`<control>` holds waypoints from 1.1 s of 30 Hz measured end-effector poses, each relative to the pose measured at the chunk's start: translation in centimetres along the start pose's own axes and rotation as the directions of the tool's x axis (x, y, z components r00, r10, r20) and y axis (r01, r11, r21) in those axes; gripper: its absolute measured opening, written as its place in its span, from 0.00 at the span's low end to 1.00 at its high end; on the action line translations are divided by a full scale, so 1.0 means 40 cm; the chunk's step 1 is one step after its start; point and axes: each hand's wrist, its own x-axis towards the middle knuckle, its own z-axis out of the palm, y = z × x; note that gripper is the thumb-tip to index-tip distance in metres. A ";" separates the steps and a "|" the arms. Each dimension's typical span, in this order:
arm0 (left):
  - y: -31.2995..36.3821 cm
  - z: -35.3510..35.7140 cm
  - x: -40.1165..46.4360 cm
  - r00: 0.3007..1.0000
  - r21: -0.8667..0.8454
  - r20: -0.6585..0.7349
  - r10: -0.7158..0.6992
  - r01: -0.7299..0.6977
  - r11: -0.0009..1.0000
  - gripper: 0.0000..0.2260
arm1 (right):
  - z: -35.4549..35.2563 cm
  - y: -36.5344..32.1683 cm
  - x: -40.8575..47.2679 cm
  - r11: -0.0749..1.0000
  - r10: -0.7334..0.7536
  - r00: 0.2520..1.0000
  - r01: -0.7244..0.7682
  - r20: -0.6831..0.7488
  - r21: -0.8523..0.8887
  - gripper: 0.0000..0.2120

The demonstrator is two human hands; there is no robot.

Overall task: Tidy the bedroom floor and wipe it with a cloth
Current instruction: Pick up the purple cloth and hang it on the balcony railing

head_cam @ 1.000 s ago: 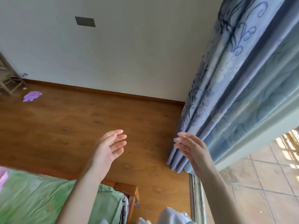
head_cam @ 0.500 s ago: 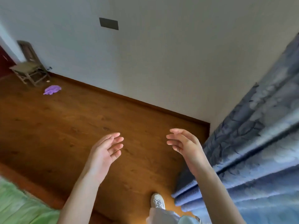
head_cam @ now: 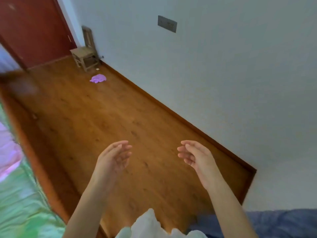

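Left hand [head_cam: 114, 158] and right hand [head_cam: 195, 156] hover unclenched, empty, above bare floor [head_cam: 106, 117].

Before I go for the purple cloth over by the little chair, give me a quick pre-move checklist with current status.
1. Left hand free: ok, open, holding nothing.
2. Right hand free: ok, open, empty.
3. Purple cloth located: ok, crumpled on the floor near the small wooden chair.
4. Path to the cloth: ok, bare boards between the bed and the wall.
5. Cloth within reach: not ok, far across the room.
6. Cloth damp or dry: cannot tell.
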 end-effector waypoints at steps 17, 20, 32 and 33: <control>0.238 -0.012 0.529 0.983 -0.092 -0.172 0.066 -0.083 0.992 0.09 | 0.289 -0.213 0.568 0.997 -0.028 0.979 0.042 0.204 -0.065 0.07; 0.309 -0.019 0.632 0.980 -0.080 -0.180 0.088 -0.104 0.991 0.09 | 0.366 -0.284 0.666 0.995 -0.050 0.969 0.068 0.241 -0.067 0.07; 0.508 -0.012 0.964 0.972 -0.137 -0.220 0.087 -0.119 0.984 0.10 | 0.544 -0.468 1.004 0.998 -0.046 0.951 0.059 0.306 -0.031 0.08; 0.519 -0.010 0.995 0.970 -0.143 -0.230 0.084 -0.120 0.982 0.10 | 0.560 -0.480 1.039 0.998 -0.041 0.946 0.054 0.322 -0.031 0.08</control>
